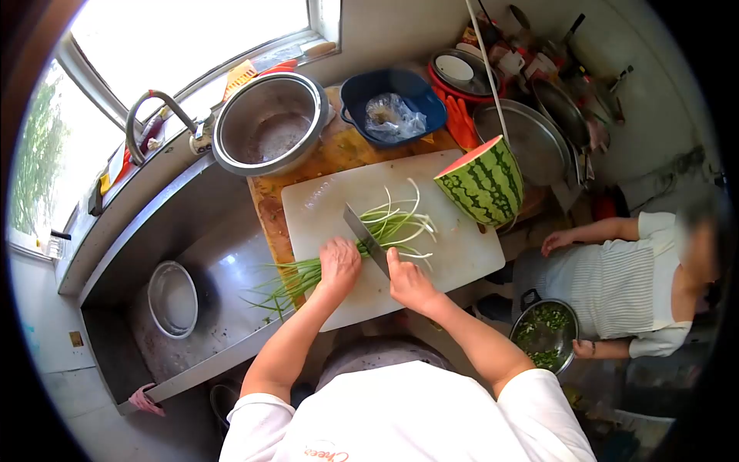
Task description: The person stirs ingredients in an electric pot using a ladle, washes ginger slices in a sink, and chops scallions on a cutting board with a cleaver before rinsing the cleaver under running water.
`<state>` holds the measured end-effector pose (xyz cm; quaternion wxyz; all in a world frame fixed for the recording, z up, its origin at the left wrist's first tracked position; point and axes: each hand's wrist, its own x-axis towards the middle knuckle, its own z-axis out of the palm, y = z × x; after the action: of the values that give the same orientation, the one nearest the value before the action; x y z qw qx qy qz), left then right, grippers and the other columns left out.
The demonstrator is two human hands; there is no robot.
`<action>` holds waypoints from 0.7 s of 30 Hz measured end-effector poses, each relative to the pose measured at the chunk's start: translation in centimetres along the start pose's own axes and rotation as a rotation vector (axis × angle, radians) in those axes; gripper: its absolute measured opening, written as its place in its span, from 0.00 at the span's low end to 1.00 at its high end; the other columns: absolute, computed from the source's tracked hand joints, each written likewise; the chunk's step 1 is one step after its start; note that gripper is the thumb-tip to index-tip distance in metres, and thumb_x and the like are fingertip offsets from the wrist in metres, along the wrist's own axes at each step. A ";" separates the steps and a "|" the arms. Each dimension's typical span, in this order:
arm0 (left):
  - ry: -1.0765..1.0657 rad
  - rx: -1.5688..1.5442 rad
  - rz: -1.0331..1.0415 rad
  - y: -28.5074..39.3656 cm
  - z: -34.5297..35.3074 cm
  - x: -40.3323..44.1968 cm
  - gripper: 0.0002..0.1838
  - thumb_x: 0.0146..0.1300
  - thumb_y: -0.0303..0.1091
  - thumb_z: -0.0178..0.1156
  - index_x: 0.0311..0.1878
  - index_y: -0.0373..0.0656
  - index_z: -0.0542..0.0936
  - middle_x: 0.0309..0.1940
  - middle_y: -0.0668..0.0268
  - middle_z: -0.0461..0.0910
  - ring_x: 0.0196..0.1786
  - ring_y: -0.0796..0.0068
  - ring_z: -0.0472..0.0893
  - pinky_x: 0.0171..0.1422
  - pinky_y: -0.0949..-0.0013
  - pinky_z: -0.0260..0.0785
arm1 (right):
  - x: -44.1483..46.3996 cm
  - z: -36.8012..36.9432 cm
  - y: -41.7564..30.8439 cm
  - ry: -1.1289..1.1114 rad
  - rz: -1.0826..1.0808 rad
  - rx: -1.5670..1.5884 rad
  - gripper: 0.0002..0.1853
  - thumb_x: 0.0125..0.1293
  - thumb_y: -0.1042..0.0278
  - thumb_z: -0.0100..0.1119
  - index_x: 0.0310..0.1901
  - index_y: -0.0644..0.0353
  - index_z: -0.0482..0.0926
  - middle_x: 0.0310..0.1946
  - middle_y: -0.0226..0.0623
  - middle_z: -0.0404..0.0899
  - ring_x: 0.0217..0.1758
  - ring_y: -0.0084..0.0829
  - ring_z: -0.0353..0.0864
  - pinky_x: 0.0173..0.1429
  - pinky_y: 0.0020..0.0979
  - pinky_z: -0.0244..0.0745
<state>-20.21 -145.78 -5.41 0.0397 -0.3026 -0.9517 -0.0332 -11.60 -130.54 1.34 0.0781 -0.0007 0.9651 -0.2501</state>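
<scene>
A bunch of green onions (304, 276) lies across the white cutting board (462, 250), its white root ends toward the upper right and its green tops hanging past the board's left edge. My left hand (339, 263) presses down on the bunch with its fingers closed round the stalks. In my right hand (409, 282) is the handle of a cleaver (365, 237), whose blade stands across the stalks just right of my left hand. The handle itself is hidden by my fingers. A cut piece of watermelon (486, 185) rests at the board's upper right corner.
Left of the board is a metal sink (223, 254) with a bowl (172, 300). Behind the board stand a steel pot (269, 127), a blue basin (392, 85) and pans (531, 146). At the right, a person (616, 269) holds a pan of chopped greens (545, 336).
</scene>
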 end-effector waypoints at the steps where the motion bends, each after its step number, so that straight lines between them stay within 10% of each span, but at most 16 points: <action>1: -0.048 -0.028 0.014 -0.5 0.6 -0.3 0.05 0.53 0.30 0.54 0.32 0.43 0.75 0.30 0.61 0.74 0.37 0.61 0.76 0.39 0.57 0.69 | 0.1 0.4 0.5 0.029 -0.001 0.003 0.21 0.52 0.82 0.48 0.51 0.71 0.61 0.25 0.61 0.77 0.34 0.60 0.79 0.39 0.53 0.75; 5: -0.186 -0.399 -0.149 -4.7 0.3 -0.5 0.08 0.54 0.32 0.56 0.32 0.35 0.74 0.31 0.52 0.78 0.34 0.54 0.79 0.37 0.59 0.74 | -0.4 -0.7 2.2 0.100 -0.122 0.086 0.25 0.52 0.80 0.48 0.55 0.72 0.62 0.23 0.59 0.77 0.29 0.57 0.80 0.34 0.51 0.76; 12: -0.555 -1.646 -1.037 0.9 -5.4 0.2 0.08 0.61 0.28 0.52 0.36 0.32 0.75 0.25 0.56 0.77 0.27 0.63 0.78 0.29 0.59 0.73 | 0.8 -10.3 4.7 0.263 -0.243 -0.232 0.11 0.58 0.78 0.49 0.44 0.65 0.70 0.23 0.47 0.80 0.25 0.45 0.83 0.28 0.42 0.78; 21: 0.013 -1.998 -1.354 7.7 -1.2 6.0 0.08 0.64 0.26 0.49 0.41 0.30 0.73 0.29 0.56 0.76 0.29 0.62 0.78 0.33 0.57 0.75 | 3.9 -9.6 9.8 0.034 -0.327 -0.459 0.09 0.56 0.78 0.52 0.40 0.62 0.70 0.28 0.49 0.81 0.27 0.43 0.84 0.29 0.41 0.79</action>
<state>-20.53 -136.18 -3.33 -0.2328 0.3606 -0.4715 -0.7704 -16.50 -117.48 4.32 0.0182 -0.1700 0.9847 -0.0342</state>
